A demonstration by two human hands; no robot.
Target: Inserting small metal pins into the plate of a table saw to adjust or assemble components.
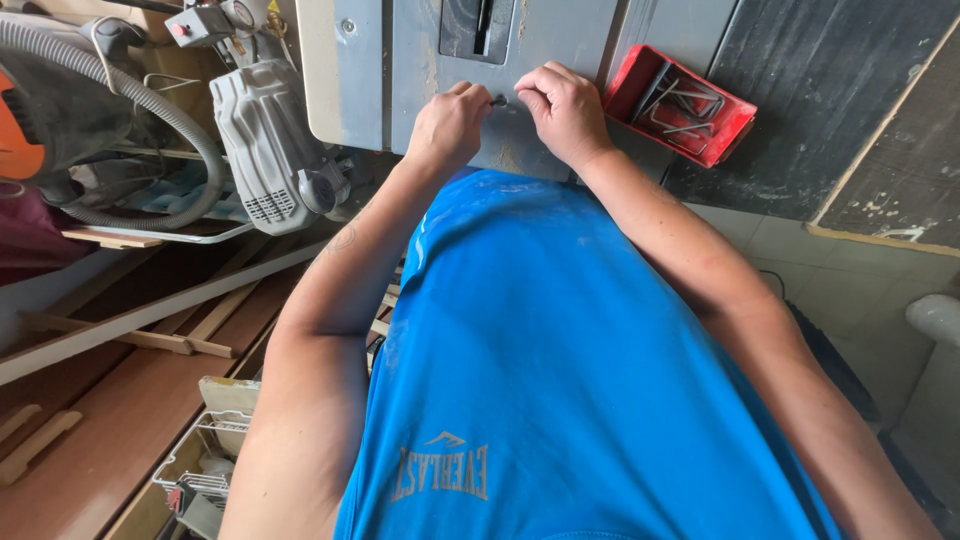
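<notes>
Workshop clutter fills the view around a grey metal saw table [560, 60], which serves as the landmark. Both hands meet at the near edge of that table, just in front of its dark blade slot [478, 28].

The left hand [447, 125] is curled nearly into a fist, its knuckles up, with thumb and forefinger pinched narrow on a small dark metal piece [499, 100] that sits on the table surface. The right hand [563, 108] is also curled, fingers bent in close, its fingertips touching the same small piece from the other side. The two hands are almost touching each other over it. What exactly the piece is cannot be told; it is mostly hidden by the fingers.

To the right of the table, touching its edge, lies an open red box [680, 105] with thin metal rods inside. To the left of the table stands a pale grey motor housing [265, 140], and beyond that a ribbed grey hose [170, 110] loops over other machines. Below the table, nearer the person, wooden strips [130, 320] lie on brown boards. A blue shirt [560, 380] covers the foreground.
</notes>
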